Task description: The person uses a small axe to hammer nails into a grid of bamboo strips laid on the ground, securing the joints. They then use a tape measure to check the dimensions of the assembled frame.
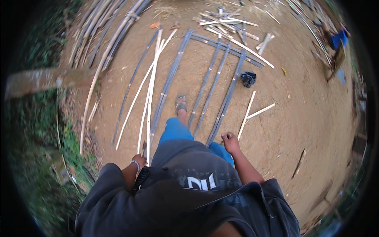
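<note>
From my distant place I look down through the head camera, and I take the dark strip frame (229,94) on the ground as my landmark. Nearest to me, left of the frame's near end, is the left hand (138,159). Its grip is closed around a short dark tool (144,147) – the exact kind I cannot tell – which points away from the body. At the right of the same end is the right hand (230,143); its fingers are bent inward, and I cannot tell if this grip pinches something small.

A sandalled foot (181,103) stands inside the frame, between its left bundle and the next strip. Left of the frame lie long pale strips (151,87), some crossing each other, their near ends close to the left hand. Beyond them, farther left of the frame, is one thin dark strip (128,89). Two short pale sticks (246,113) lie right of the frame, their ends meeting.

Farther, a crumpled black bag (248,79) sits just right of the frame. Past its crossbars there is a loose pile of pale pieces (225,24) – and far right of the frame, a person in blue (339,38).
</note>
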The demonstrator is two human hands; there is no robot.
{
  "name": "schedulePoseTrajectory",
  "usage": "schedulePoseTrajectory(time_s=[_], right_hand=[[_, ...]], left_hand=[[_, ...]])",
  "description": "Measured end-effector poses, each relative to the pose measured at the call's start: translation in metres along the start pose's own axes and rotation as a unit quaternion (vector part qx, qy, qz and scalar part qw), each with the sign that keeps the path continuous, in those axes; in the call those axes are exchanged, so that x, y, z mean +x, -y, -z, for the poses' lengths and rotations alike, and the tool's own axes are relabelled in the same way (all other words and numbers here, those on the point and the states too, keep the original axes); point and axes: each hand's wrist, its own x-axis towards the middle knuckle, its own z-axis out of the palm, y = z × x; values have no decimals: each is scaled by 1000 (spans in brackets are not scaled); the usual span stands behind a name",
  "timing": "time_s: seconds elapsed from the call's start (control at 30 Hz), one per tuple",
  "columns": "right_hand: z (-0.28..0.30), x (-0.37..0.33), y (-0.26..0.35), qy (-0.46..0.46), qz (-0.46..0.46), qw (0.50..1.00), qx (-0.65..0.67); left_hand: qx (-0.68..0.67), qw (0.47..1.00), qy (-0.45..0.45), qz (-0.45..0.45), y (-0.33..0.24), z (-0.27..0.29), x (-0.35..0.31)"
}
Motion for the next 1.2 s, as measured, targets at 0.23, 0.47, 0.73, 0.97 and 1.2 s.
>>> schedulePoseTrajectory(time_s=[0.23, 0.47, 0.73, 0.97, 1.2], right_hand=[[62, -4, -154, 128, 146, 976, -97], [220, -86, -332, 246, -44, 832, -496], [138, -38, -271, 229, 76, 841, -485], [22, -26, -175, 215, 224, 936, -164], [-25, -42, -261, 175, 173, 919, -308]], left_hand=[[-226, 932, -228, 168, 0, -315, -14], [-390, 878, -264, 88, -154, -446, -70], [-478, 817, -189, 261, -230, -506, -152], [-432, 865, -143, 211, -258, -580, -168], [-381, 903, -127, 155, -272, -606, -182]])
